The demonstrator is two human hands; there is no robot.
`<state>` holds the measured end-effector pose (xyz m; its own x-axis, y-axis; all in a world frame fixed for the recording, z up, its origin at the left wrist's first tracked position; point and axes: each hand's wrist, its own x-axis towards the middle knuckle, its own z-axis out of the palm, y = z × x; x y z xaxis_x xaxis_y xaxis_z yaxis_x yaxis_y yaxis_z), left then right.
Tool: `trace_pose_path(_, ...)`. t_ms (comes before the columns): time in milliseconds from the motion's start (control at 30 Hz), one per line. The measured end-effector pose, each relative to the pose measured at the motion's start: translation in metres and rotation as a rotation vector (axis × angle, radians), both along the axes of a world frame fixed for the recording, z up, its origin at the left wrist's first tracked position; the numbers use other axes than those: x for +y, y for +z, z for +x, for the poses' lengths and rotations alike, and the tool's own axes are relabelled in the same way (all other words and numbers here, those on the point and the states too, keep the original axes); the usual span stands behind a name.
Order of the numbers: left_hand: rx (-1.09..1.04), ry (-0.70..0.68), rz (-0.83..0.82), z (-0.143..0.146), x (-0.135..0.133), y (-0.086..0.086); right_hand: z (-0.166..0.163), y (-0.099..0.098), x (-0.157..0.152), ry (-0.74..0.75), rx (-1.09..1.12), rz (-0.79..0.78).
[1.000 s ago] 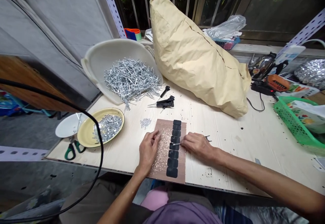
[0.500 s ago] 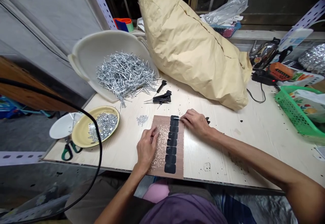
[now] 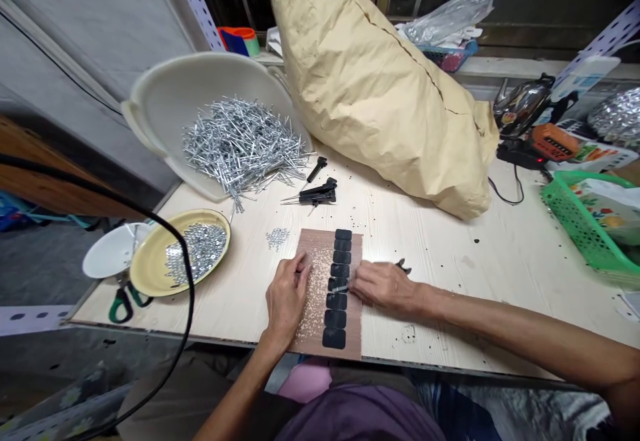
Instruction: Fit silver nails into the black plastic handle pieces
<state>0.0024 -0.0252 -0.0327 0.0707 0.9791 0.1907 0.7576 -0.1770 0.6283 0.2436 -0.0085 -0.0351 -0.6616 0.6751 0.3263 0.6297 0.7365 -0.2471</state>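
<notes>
A brown board [image 3: 356, 341] lies on the table in front of me, a column of several black rounded squares [image 3: 334, 338] down its right side and pale specks [image 3: 314, 294] scattered over its left. My left hand [image 3: 286, 297] rests at the board's left edge, fingers curled and thumb pressed to them; whatever is between them is hidden. On the right, my right hand [image 3: 383, 285] is closed around a thin silvery tool [image 3: 340, 288], its tip over a middle black square. A black forked part [image 3: 403, 267] shows behind that hand.
Beyond the board lie black-handled pointed tools [image 3: 317, 193] and small metal pieces [image 3: 277, 238]. Left are a yellow dish [image 3: 145, 271], scissors [image 3: 121, 305] and a tub [image 3: 165, 87] of metal pins. A large paper sack [image 3: 380, 94] and green basket [image 3: 570, 211] stand farther off.
My right hand has moved down the column toward me with the silvery tool, from the top square to a middle one. The left hand stays at the board's edge.
</notes>
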Motion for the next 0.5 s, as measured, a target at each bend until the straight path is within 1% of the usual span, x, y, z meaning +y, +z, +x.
trace_pose_path(33,0.003,0.001,0.000,0.000,0.000,0.000,0.000,0.001,0.000,-0.068,0.014,-0.008)
trace_pose_path(100,0.004,0.000,-0.004,0.000,0.000,0.001,0.000,0.003,-0.001,-0.257,0.051,-0.033)
trace_pose_path(133,0.002,0.001,-0.006,0.000,0.000,0.001,-0.001,0.004,-0.003,-0.264,0.053,-0.040)
trace_pose_path(167,-0.002,0.004,-0.008,0.001,0.000,0.001,-0.002,0.004,-0.006,-0.217,0.037,-0.041)
trace_pose_path(200,-0.005,0.005,-0.012,0.001,0.000,0.001,-0.003,0.005,-0.009,-0.062,0.004,-0.036)
trace_pose_path(233,-0.009,0.007,-0.016,0.000,0.000,0.001,-0.003,0.005,-0.011,0.057,-0.022,-0.027)
trace_pose_path(267,-0.012,0.009,-0.017,0.000,0.000,0.000,-0.003,0.005,-0.012,0.115,-0.032,-0.019)
trace_pose_path(300,-0.015,0.009,-0.014,0.000,0.000,0.000,-0.003,0.005,-0.011,0.100,-0.026,-0.017)
trace_pose_path(333,-0.017,0.007,-0.012,0.000,0.000,0.000,-0.003,0.006,-0.009,0.018,-0.006,-0.021)
trace_pose_path(400,-0.020,0.005,-0.008,0.000,0.000,0.000,-0.001,0.006,-0.002,-0.227,0.053,-0.043)
trace_pose_path(433,-0.021,0.004,-0.008,-0.001,0.000,0.000,0.000,0.005,0.000,-0.251,0.059,-0.053)
trace_pose_path(467,-0.021,0.003,-0.008,-0.001,0.000,0.000,0.001,0.004,0.001,-0.228,0.057,-0.048)
trace_pose_path(500,-0.020,0.004,-0.010,-0.001,0.001,0.000,0.001,0.003,0.001,-0.096,0.026,-0.041)
